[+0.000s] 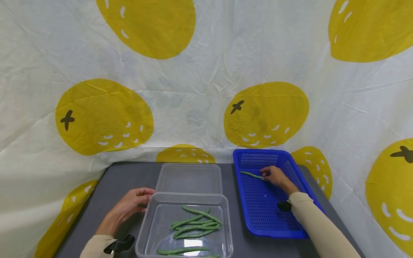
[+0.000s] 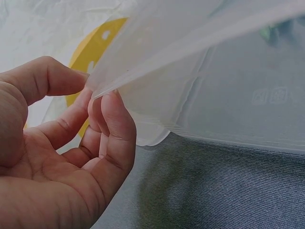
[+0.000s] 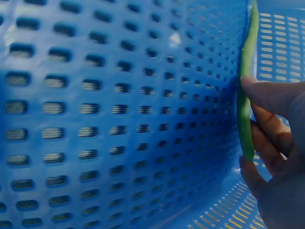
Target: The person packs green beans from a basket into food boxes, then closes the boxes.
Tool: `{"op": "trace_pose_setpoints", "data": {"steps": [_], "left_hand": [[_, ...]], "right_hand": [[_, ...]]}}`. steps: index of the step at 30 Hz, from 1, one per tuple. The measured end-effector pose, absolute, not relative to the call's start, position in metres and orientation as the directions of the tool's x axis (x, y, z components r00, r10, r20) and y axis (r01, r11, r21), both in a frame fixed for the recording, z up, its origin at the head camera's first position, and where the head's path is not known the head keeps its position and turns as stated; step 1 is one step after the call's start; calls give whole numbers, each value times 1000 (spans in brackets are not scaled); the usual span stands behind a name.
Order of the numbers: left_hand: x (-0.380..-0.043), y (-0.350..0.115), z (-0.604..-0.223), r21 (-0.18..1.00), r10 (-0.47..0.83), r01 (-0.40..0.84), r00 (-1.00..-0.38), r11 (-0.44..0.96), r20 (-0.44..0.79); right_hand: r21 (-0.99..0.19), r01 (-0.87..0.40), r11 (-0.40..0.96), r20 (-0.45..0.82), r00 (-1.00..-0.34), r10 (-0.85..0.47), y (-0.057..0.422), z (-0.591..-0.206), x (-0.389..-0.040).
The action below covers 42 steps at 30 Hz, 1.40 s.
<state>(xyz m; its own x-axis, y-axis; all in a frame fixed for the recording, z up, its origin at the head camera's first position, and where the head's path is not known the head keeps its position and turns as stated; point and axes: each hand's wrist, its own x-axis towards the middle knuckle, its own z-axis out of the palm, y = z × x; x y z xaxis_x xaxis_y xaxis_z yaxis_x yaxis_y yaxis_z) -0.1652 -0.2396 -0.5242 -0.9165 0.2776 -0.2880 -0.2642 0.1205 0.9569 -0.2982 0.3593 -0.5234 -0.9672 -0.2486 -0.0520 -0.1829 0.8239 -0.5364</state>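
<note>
My right hand [image 1: 275,176] reaches into the far part of the blue perforated basket [image 1: 258,211]. Its thumb and fingers pinch a single green bean [image 3: 246,57] close to the basket's floor; in the head view the bean [image 1: 250,174] points left from the fingertips. At the left, my left hand [image 1: 130,204] pinches the far left corner of a clear plastic container [image 1: 140,229] at its rim, seen closely in the left wrist view. Several green beans [image 1: 201,214] lie in a loose pile inside the container, with a few more [image 1: 180,250] near its front wall.
A translucent lid [image 1: 190,177] lies flat on the dark grey table [image 1: 129,175] just behind the container. The basket stands to the right, across a narrow strip of table. Behind everything hangs a white cloth [image 1: 193,118] printed with yellow fruit.
</note>
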Motion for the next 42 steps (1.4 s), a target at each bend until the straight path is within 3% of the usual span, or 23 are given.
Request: {"op": "trace_pose_setpoints", "data": {"steps": [9,19,42], "left_hand": [[-165,-239,-524,955,270,-267,-917,132,-294],[-166,-239,-525,955,268,-267,-918,131,-293],[-165,-240,-526,956,276,-263,-916,133,-290]], "right_hand": [[-510,-186,840,-71,-964,-257,358,-524,-291],[-411,-283,867,-83,-935,-344,358,-507,-284],[-566,-363,740,35,-908,-418,352,-470,-261]]}}
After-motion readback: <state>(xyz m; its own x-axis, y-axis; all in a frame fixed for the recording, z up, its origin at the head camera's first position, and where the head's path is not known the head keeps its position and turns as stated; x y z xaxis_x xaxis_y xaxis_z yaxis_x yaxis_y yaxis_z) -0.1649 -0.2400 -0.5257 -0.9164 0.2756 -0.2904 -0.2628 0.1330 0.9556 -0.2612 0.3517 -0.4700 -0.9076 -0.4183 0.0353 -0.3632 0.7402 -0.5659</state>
